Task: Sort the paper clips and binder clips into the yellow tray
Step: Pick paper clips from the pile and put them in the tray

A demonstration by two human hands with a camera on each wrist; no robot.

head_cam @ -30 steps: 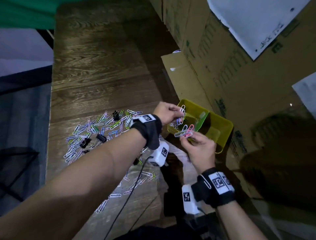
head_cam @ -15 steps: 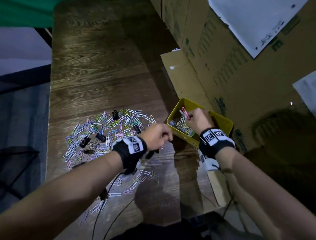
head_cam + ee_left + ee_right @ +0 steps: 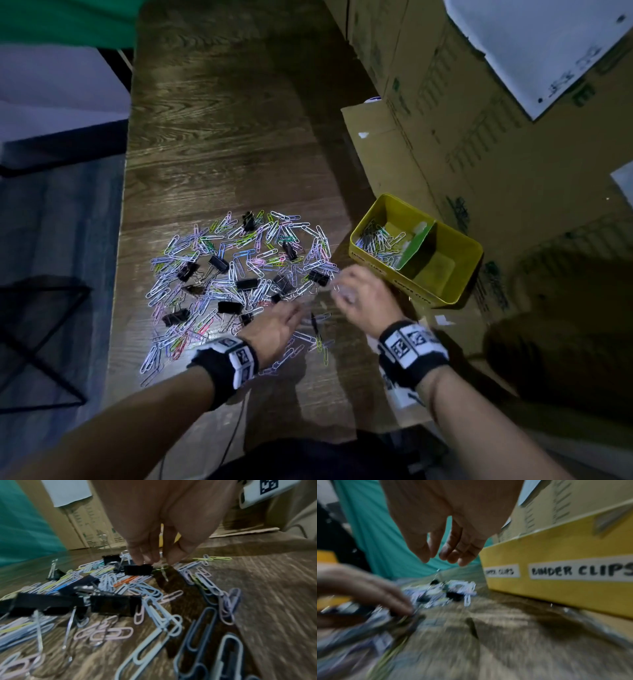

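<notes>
Colourful paper clips [image 3: 239, 270] and several black binder clips [image 3: 218, 263] lie heaped on the wooden table [image 3: 222, 137]. To their right stands the yellow tray [image 3: 400, 279], split by a green divider; its left compartment holds paper clips [image 3: 378, 243]. My left hand [image 3: 298, 308] reaches down at the pile's near right edge, fingertips [image 3: 142, 558] at a black binder clip [image 3: 138, 570], thumb apart from them. My right hand [image 3: 339, 291] hovers blurred between pile and tray. In the right wrist view its fingers [image 3: 462, 555] hang loosely curled and hold nothing.
Cardboard boxes [image 3: 479, 120] rise right behind the tray, with a flat flap [image 3: 376, 147] lying on the table. The tray's front [image 3: 556, 547] carries labels reading PAPER CLIPS and BINDER CLIPS. A black metal frame [image 3: 41, 325] stands off the table's left edge.
The right hand reached into the tray's left compartment, let its paper clips go there and came back toward the pile. The left hand moved from the tray down onto the pile.
</notes>
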